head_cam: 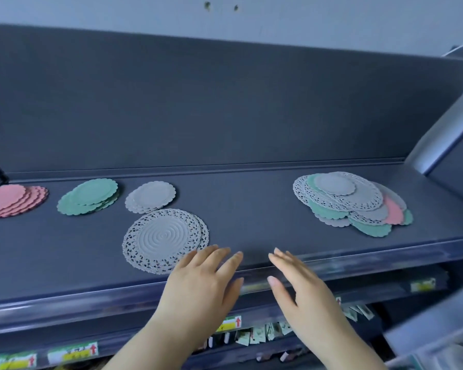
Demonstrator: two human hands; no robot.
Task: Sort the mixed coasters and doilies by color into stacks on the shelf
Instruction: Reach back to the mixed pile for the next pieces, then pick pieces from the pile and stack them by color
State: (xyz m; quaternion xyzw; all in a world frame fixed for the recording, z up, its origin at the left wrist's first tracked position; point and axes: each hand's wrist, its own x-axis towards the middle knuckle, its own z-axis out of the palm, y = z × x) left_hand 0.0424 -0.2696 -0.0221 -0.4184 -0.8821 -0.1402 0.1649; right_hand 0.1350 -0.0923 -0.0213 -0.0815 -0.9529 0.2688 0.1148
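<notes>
1. Head view: four sorted stacks lie on the left half of the shelf (251,198): pink stack (11,200), green stack (90,196), plain grey stack (151,196), and lace grey doilies (163,240) in front.
2. Outstanding: the mixed pile (350,201) at the right, well apart, overlaps grey, green and pink pieces. A good share appears unsorted.
3. Left hand (201,284) and right hand (302,292) are both released, fingers straight, holding nothing, at the shelf's front edge.
</notes>
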